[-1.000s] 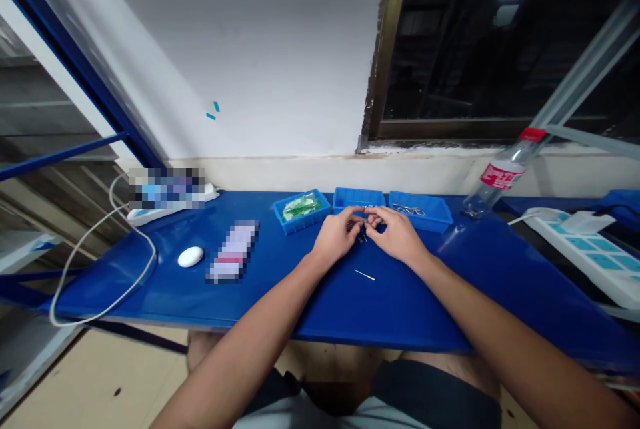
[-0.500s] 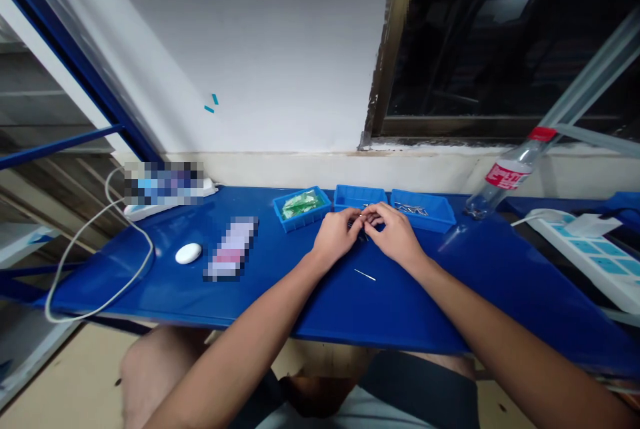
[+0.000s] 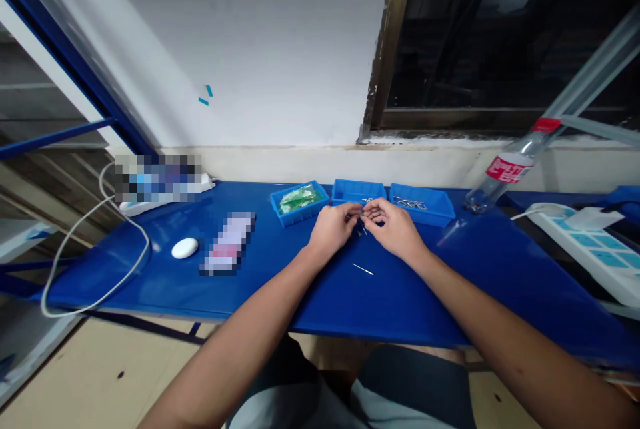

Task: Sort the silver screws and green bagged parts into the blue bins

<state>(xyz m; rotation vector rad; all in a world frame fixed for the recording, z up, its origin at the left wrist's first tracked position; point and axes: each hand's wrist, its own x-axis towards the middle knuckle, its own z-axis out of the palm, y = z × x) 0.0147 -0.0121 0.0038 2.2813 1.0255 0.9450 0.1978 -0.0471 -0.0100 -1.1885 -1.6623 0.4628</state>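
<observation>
My left hand (image 3: 333, 228) and my right hand (image 3: 390, 222) meet over the blue table, fingertips pinched close together. Whatever they pinch is too small and too covered by fingers to name. Just behind them stands the middle blue bin (image 3: 350, 192), with small metal pieces in it. To its right, another blue bin (image 3: 440, 209) holds several thin metal parts (image 3: 410, 202). The left bin (image 3: 287, 218) contains green-and-clear plastic packets (image 3: 303, 198). Small metal bits lie under my fingertips. A thin metal pin (image 3: 363, 270) rests nearer to me.
On the left are a white oval object (image 3: 185, 248), a blurred-out flat object (image 3: 229, 242) and a looping white cable (image 3: 95, 306). A tilted plastic bottle (image 3: 507, 169) with a red cap stands at the right, near a white power strip (image 3: 595, 249). The table (image 3: 415, 309) ends close to my lap.
My hands stay together with only slight finger movement. The whole view has shifted a little, and my left leg has moved out of sight at the lower left.
</observation>
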